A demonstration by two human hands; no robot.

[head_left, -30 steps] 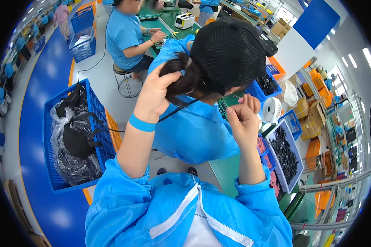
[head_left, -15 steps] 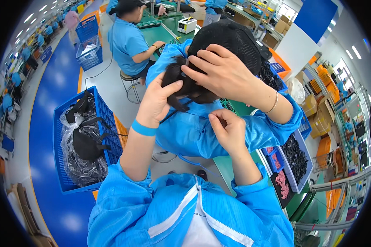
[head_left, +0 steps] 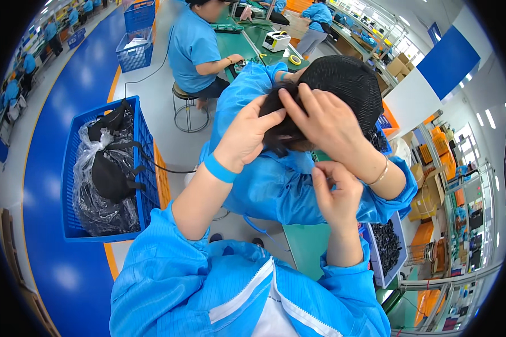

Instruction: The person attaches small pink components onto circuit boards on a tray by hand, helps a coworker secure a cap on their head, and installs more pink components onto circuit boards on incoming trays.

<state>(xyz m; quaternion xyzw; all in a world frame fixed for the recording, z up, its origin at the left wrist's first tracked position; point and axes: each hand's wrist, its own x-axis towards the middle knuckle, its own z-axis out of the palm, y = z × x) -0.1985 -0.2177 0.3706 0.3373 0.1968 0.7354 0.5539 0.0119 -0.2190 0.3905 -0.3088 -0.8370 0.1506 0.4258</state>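
Note:
A co-worker in a blue smock (head_left: 253, 185) and black cap (head_left: 348, 81) stands with their back to me. My left hand (head_left: 244, 135), with a blue band at the wrist, is closed on the co-worker's dark hair (head_left: 276, 103), the thumb lying across it. From the right, the co-worker's own hand (head_left: 329, 121), with a bracelet at the wrist, reaches back to the same hair and partly covers it. Lower down, my right hand (head_left: 338, 191) is raised near the co-worker's sleeve. Its fingers are curled in toward the thumb; anything between them is too small to make out.
On the left stands a blue crate (head_left: 143, 163) holding clear plastic and black items. Another person (head_left: 194, 50) sits on a stool (head_left: 191, 109) at the green bench (head_left: 250, 42). To the right is a pale bin (head_left: 385, 269) of small black parts.
The view has shifted, so the co-worker and my hands appear farther right. The co-worker's fingers have moved on the hair. My left hand keeps hold of it; my right stays raised and curled.

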